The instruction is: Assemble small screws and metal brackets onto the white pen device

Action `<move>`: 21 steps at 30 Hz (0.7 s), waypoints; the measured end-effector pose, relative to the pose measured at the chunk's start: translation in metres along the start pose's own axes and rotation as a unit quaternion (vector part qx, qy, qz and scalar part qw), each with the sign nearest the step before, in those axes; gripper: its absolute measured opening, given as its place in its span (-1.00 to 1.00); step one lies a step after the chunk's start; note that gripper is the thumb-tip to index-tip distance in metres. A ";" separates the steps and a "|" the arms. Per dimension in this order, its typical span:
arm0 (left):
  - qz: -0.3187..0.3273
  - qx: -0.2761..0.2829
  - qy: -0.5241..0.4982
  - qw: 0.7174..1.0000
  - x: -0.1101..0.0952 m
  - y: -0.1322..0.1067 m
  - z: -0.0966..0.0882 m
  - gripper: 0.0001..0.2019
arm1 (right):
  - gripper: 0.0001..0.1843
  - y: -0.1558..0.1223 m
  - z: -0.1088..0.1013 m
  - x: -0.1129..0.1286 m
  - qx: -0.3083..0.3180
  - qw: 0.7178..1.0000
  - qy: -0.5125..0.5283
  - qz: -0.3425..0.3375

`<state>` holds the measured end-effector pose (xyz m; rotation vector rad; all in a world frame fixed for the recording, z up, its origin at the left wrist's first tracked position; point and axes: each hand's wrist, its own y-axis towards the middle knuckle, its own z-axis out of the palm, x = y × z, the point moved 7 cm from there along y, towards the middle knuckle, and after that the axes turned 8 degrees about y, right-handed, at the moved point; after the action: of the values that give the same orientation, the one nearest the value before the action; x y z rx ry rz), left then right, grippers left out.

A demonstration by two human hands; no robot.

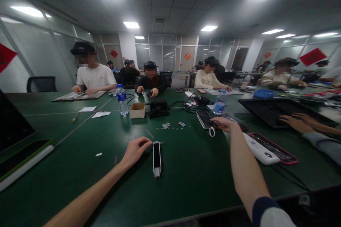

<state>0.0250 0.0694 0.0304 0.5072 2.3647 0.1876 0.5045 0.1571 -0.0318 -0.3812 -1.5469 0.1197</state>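
Our left hand (136, 150) bunches its fingertips at the far end of a slim, white-rimmed black device (157, 156) on the smooth green tabletop (160, 202); our right hand (226, 125) lays part-extended fingers against a flat, dark-screened white phone (204, 118). Whether either grips, we can't tell.

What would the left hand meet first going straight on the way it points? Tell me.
Probably the far end of the slim white-edged device, right by the fingertips of the left hand; whether they touch is unclear.
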 end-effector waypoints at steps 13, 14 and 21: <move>0.010 0.001 0.008 1.000 0.001 0.000 -0.001 -0.68 | -0.90 -0.006 0.004 0.005 -0.022 0.999 -0.011 0.024; 0.012 -0.003 0.009 1.000 0.001 0.000 -0.001 -0.69 | -0.88 -0.005 0.003 0.007 -0.028 0.999 -0.023 0.025; 0.019 -0.017 0.008 1.000 0.001 -0.001 -0.002 -0.69 | -0.80 0.012 -0.007 0.038 -0.073 0.993 -0.076 -0.050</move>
<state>0.0228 0.0694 0.0305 0.5377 2.3637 0.2490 0.5140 0.1789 0.0008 -0.4169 -1.7275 -0.0454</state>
